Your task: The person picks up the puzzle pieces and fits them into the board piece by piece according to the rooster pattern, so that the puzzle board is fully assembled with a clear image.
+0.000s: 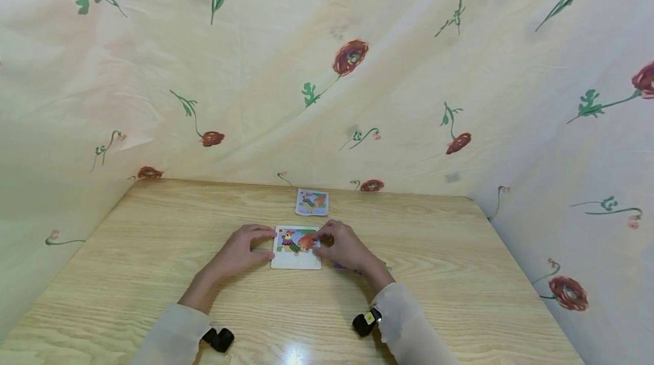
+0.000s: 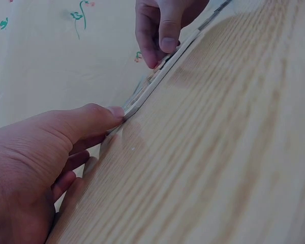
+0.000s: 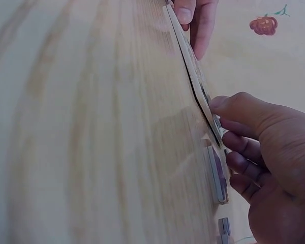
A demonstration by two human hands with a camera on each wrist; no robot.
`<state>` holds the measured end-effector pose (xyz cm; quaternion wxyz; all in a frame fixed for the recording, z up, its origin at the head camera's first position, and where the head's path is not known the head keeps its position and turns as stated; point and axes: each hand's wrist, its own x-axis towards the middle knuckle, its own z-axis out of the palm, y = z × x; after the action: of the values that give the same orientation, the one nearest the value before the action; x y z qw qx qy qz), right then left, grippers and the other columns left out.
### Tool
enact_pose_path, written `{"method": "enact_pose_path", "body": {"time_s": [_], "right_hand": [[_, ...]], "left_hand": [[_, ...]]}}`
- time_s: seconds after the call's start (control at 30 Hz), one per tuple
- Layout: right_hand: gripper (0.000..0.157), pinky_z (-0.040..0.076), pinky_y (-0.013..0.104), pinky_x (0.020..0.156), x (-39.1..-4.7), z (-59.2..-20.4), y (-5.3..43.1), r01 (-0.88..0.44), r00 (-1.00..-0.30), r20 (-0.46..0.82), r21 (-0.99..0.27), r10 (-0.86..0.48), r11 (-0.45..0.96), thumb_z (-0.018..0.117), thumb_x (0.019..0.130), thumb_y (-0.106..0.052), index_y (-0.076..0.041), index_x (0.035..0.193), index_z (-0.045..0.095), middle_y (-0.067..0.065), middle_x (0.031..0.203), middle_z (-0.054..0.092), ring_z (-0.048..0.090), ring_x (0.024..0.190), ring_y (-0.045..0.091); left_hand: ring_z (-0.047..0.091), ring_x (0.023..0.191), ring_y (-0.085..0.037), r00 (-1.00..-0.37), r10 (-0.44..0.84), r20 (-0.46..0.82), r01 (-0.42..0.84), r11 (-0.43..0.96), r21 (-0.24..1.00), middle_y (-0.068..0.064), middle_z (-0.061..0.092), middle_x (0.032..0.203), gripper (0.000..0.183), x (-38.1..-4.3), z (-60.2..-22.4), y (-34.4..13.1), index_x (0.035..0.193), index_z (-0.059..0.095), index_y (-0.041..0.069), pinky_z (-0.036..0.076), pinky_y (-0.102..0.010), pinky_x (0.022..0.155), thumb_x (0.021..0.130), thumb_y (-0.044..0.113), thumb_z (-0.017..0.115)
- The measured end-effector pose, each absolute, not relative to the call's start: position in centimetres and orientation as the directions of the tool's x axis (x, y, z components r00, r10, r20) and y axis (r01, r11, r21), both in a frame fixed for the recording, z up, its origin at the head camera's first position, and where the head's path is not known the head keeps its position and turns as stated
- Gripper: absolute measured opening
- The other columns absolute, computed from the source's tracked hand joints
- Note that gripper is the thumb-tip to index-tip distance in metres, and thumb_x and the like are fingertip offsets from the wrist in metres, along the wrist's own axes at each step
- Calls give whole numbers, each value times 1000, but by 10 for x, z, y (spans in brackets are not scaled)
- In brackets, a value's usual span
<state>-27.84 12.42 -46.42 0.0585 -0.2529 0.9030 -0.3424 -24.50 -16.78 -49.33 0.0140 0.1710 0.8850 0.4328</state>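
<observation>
A puzzle board (image 1: 295,263) with a white border lies on the table, showing a colourful rooster picture. My left hand (image 1: 244,248) grips its left edge, thumb near the front corner and index finger farther back. In the left wrist view the left thumb (image 2: 107,117) rests right on the board's corner. Over the right part of the picture, my right hand (image 1: 343,246) curls its thumb and index finger about an orange puzzle piece (image 1: 306,242) of the rooster's tail. The fingertips hide this piece's right end.
Behind the board lies a card (image 1: 311,202) with the same rooster picture. Loose purple and green puzzle pieces (image 1: 339,265) lie partly hidden under the right wrist; the right wrist view shows the thick edge of one piece (image 3: 218,175). A floral cloth (image 1: 265,70) hangs behind the wooden table (image 1: 286,314).
</observation>
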Motion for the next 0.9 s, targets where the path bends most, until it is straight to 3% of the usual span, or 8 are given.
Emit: {"method": "enact_pose_path", "body": {"time_s": [0.17, 0.53, 0.9], "right_hand": [[20, 48, 30, 86, -277, -463, 123, -437, -857, 98, -658, -505, 613, 80, 90, -17, -12, 110, 80, 0, 110, 68, 56, 98, 14], [19, 47, 23, 75, -276, -465, 117, -473, -828, 118, -673, -548, 569, 75, 94, -11, -14, 112, 81, 2, 108, 68, 56, 90, 13], [19, 50, 25, 80, -275, -466, 114, -485, -820, 111, -654, -561, 580, 76, 94, -11, -13, 112, 81, 4, 109, 66, 59, 98, 15]], "left_hand": [[43, 145, -37, -941, 314, 127, 293, 568, 769, -5, 59, 147, 47, -245, -494, -168, 137, 69, 19, 36, -63, 119, 91, 28, 80], [44, 145, -36, -943, 310, 122, 287, 571, 769, -4, 59, 147, 47, -245, -492, -167, 136, 69, 19, 36, -62, 119, 91, 26, 80], [44, 144, -36, -942, 308, 130, 293, 574, 764, -5, 60, 147, 47, -245, -493, -168, 136, 69, 18, 36, -62, 119, 90, 25, 80]]}}
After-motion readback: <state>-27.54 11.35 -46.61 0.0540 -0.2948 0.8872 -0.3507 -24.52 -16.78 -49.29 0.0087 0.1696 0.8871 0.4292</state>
